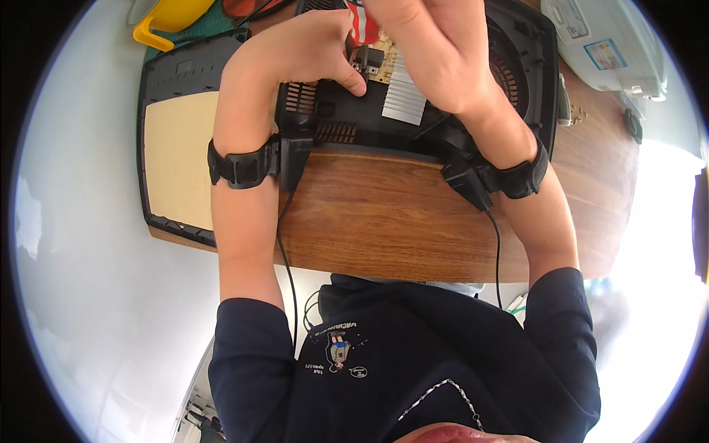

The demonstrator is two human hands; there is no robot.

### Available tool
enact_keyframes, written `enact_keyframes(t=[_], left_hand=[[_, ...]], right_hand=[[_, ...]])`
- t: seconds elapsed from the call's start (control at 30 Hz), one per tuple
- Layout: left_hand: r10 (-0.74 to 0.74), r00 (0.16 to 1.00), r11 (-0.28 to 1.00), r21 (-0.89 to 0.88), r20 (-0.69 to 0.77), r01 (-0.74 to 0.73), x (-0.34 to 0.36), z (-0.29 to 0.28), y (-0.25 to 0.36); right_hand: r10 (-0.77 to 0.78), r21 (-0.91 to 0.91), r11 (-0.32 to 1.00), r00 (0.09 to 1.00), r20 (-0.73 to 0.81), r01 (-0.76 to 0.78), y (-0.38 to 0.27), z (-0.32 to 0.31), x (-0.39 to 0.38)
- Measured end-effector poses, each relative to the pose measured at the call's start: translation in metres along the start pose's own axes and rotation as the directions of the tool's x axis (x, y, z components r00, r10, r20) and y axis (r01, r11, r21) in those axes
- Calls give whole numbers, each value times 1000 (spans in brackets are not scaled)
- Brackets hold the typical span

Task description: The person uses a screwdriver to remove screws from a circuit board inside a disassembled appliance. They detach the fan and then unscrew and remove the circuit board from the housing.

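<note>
An opened black plastic appliance housing [362, 140] lies on the table, with slotted vents in it. Inside sit a tan circuit board [385, 70] and a ribbed silver heat sink [403, 92]. My left hand [314, 48] reaches over the board's left side, its thumb stretched out above the housing; its other fingers are partly hidden. Over the heat sink, my right hand [443, 52] curls closed around what seems to be a red-and-white striped handle [363, 28] between the hands. The upper edge cuts off my right fingertips, and the handle's lower end is hidden.
A black-framed panel with a beige sheet [177, 155] lies at left. A yellow container [171, 18] stands at the far left, a translucent plastic box [609, 52] at far right. Small metal pieces [579, 114] lie near the box. Cables [286, 244] hang from my wrist straps.
</note>
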State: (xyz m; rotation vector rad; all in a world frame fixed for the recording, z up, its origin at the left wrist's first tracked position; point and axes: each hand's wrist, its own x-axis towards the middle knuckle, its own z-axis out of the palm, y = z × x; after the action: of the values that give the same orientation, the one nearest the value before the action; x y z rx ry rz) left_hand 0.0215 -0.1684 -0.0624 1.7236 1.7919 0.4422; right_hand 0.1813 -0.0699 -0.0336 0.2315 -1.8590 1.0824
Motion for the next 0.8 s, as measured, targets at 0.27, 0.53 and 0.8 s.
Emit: enact_keyframes(t=[0.27, 0.53, 0.8], left_hand=[[-48, 998, 995, -87, -29, 45, -14, -3, 13], [-213, 963, 970, -158, -164, 187, -22, -1, 39], [22, 988, 984, -176, 155, 5, 1, -14, 10]], right_hand=[[-33, 17, 999, 999, 35, 32, -11, 4, 4], [27, -294, 956, 999, 27, -18, -9, 0, 1], [-40, 240, 968, 991, -132, 71, 23, 20, -7]])
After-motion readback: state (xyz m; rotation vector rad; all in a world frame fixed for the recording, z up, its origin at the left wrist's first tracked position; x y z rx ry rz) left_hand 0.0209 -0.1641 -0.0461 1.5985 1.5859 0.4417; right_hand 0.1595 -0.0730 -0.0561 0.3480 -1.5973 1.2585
